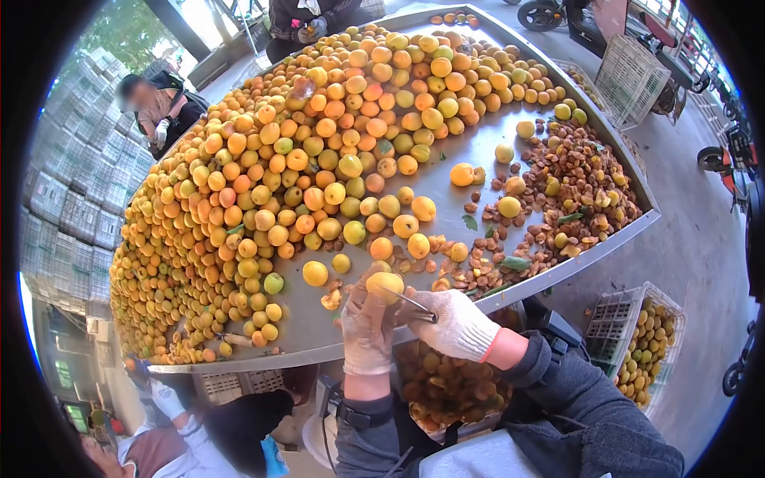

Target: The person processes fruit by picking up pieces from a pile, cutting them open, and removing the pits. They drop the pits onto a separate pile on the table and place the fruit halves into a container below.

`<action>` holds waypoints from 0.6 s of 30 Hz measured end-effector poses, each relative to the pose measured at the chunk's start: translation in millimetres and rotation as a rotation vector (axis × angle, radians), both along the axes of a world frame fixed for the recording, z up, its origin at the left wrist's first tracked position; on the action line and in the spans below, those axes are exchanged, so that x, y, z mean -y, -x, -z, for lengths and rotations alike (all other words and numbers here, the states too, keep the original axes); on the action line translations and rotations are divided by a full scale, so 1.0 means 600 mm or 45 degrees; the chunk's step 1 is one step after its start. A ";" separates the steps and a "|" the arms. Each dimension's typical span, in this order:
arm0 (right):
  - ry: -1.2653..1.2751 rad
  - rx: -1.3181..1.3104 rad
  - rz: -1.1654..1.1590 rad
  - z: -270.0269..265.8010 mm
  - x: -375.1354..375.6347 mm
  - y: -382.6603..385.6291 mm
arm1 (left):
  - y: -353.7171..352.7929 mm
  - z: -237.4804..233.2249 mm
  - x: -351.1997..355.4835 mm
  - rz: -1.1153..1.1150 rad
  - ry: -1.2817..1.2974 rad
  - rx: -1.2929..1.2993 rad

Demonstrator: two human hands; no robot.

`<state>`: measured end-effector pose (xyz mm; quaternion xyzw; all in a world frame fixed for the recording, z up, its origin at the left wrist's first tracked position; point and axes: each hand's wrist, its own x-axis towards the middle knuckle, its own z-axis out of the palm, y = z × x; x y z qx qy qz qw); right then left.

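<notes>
In the head view my left hand [366, 331], in a stained white glove, is closed around a yellow apricot [386, 287] over the table's near edge. My right hand [456, 327], in a white knitted glove, grips a slim metal pitting tool [416, 306]. Its thin shaft points left, with the tip right at the apricot's side. Just beyond my hands, a split apricot piece [331, 299] and a whole apricot [315, 273] lie on the metal table [382, 338]. The tool's handle is mostly hidden in my right glove.
A big heap of apricots [311, 159] covers the table's left and back. Brown pits and scraps [574, 187] lie at right. Below the edge sits a container of apricot halves [450, 382]; a crate [617, 319] holds more apricots. Other people work at left, back and lower left.
</notes>
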<state>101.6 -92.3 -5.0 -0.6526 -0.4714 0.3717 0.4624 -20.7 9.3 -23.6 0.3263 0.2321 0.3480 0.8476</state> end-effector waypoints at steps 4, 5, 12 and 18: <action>0.030 0.024 0.036 0.008 -0.003 0.003 | -0.006 0.007 0.003 -0.039 -0.063 -0.044; 0.031 0.048 0.041 0.009 -0.003 0.004 | -0.008 0.007 0.004 -0.062 -0.074 -0.041; 0.031 0.321 0.107 0.005 -0.009 0.004 | -0.012 -0.030 0.024 -0.149 -0.255 -0.408; 0.196 0.262 0.063 -0.002 -0.006 0.001 | -0.020 -0.040 0.047 -0.157 -0.755 -0.520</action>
